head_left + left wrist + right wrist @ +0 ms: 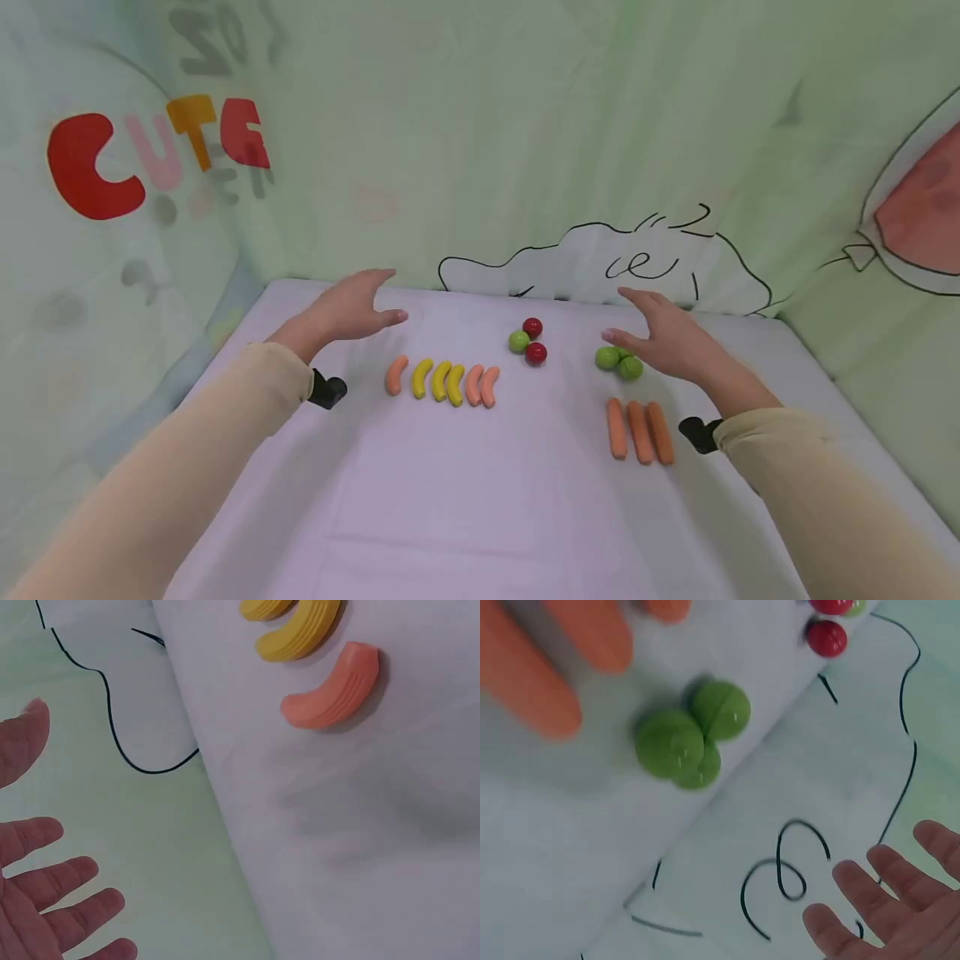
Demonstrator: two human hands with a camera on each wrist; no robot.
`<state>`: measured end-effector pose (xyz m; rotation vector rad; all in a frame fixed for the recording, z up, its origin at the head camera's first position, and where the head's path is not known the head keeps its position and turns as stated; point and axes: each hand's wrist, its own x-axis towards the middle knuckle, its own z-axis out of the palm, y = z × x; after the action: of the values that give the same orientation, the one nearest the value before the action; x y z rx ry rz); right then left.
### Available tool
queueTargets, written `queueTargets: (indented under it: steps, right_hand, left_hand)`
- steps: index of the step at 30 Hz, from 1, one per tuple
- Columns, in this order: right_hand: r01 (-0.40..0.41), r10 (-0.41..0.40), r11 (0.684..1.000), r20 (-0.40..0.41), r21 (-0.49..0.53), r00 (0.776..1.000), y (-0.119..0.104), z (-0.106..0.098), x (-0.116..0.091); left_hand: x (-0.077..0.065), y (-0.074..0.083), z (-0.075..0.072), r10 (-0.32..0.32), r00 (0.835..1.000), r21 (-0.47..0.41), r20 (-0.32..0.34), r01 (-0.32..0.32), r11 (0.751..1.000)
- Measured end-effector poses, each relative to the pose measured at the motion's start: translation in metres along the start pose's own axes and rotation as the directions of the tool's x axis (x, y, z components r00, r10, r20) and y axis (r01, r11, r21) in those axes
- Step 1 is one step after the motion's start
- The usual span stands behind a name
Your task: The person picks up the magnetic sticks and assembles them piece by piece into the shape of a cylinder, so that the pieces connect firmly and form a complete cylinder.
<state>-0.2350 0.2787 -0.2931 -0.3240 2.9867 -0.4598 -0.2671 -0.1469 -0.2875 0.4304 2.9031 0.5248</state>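
My left hand (348,310) hovers over the table's far left, fingers extended, thumb apart, holding nothing. The left wrist view shows its spread fingers (67,881). Nearest to it is a row of small curved pieces: a pink one (396,375), three yellow banana-shaped ones (439,381), then two more pink ones (481,386). My right hand (667,335) hangs at the right with fingers outstretched and nothing in its grasp. It partly overlaps three small green balls (619,362), bunched together in the right wrist view. Closer to me lie three orange sausage-shaped sticks (640,433), side by side.
Between the hands, toward the back, two glossy red balls (536,354) touch a green ball (518,341). A pale cloth covers the table (450,508). Printed fabric walls (480,150) rise at its back and sides. Each wrist carries a small black camera (327,389).
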Motion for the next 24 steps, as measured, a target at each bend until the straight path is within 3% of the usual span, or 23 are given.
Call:
queueTargets:
  steps: [6, 12, 24]
  right_hand:
    - [0.024, -0.027, 0.998, 0.059, 0.059, 0.998, -0.011, 0.033, 0.023]
    - [0.025, -0.037, 0.997, 0.157, 0.078, 0.987, -0.021, 0.06, 0.051]
    - [0.004, -0.013, 0.999, 0.226, 0.038, 0.974, -0.045, 0.087, 0.087]
  left_hand:
    - [0.001, -0.004, 0.019, 0.008, 1.0, -0.068, 0.012, -0.007, 0.998]
    - [0.001, -0.01, 0.027, 0.005, 1.0, -0.081, 0.018, -0.003, 0.997]
    - [0.0, -0.011, 0.034, -0.005, 0.999, -0.088, 0.04, 0.008, 0.996]
